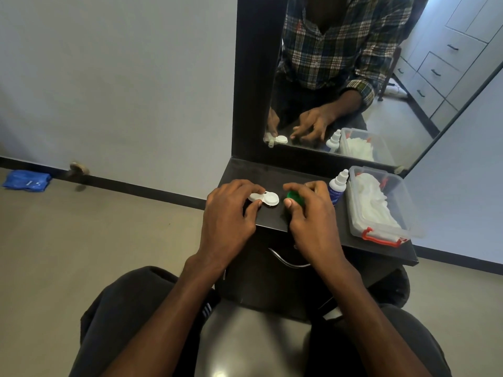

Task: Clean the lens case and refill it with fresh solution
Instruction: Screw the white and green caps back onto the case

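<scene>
Surface: small black dressing-table top (275, 217) with a mirror (353, 77) standing along its back edge; pale wall behind, beige floor with dark skirting. Blue cloth (26, 180) lies on the floor by the wall, well apart from the table.

Left hand (227, 213): fingers curled; thumb and forefinger pinch the left end of the white lens case (264, 198), which lies flat on the table top. The case's right well shows uncovered just beyond the fingertips.

Right hand (310, 210): fingers curled close around a green cap (294, 198), thumb tip at its near side, forefinger over its far side. Cap is just right of the lens case, apart from it; whether it rests on the table I cannot tell.

Solution bottle (338, 187): white, blue label, upright, just beyond the right hand's knuckles. To the right of it, a clear plastic box (408, 210) with red clips, holding white tissue (373, 202).
</scene>
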